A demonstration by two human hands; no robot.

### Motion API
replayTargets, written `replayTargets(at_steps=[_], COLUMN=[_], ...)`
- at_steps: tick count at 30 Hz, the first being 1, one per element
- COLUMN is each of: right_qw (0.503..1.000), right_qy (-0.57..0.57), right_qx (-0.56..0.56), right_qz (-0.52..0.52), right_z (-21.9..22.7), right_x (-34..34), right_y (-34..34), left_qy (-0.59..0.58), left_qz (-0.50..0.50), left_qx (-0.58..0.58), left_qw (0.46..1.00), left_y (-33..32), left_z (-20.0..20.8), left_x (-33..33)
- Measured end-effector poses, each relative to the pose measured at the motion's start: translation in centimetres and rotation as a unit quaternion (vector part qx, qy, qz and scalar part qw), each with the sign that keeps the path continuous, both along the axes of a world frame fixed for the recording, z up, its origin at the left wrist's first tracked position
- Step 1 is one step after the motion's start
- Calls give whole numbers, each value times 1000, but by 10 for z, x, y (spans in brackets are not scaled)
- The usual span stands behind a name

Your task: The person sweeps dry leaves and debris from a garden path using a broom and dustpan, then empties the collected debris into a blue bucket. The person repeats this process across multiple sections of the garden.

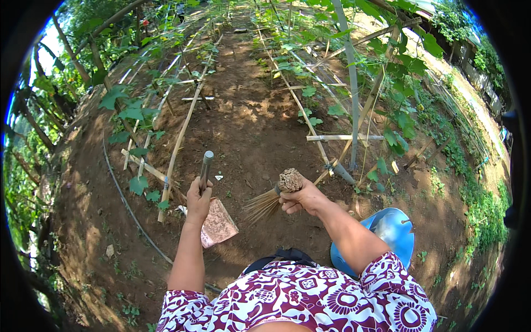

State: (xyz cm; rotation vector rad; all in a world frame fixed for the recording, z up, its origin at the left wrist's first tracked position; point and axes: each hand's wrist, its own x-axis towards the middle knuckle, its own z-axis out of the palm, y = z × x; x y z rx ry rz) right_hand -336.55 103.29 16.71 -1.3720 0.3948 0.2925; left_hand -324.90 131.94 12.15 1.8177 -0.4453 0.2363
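Left hand (198,200): gripping, fist closed, the dark cylindrical handle (206,167) of a flat, soil-caked metal trowel blade (218,224); the handle is pointing up and away from the body, the blade hanging below the fist toward the bare brown soil path (249,127).

Right hand (301,198): closing around the bound head of a tan bundle of thin dry sticks (271,200); its long axis is lying roughly level, the loose ends fanning leftward toward the blade, just beside it, not touching.

Blue plastic basin (395,229): sitting on the soil at the right elbow.
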Motion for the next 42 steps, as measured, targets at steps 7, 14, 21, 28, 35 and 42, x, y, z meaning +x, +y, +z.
replayTargets(at_steps=[7,14,21,28,35,42], right_qw=[966,976,961,962,969,967], right_qy=[33,130,238,215,189,136], right_qx=[252,161,86,89,142,214], right_qz=[44,70,108,140,65,-18], right_z=[-45,-62,-72,-73,-78,-85], right_x=[25,64,101,118,146,163], right_y=[-17,-32,-35,-8,57,95], left_qy=[105,135,153,156,196,192], left_qz=[96,169,224,207,155,134], left_qx=[160,113,45,26,-12,2], left_qw=[977,970,961,966,968,972], left_y=[29,18,-16,-17,0,49], left_z=[-35,-70,-69,-56,-55,-71], left_x=[3,16,19,40,84,129])
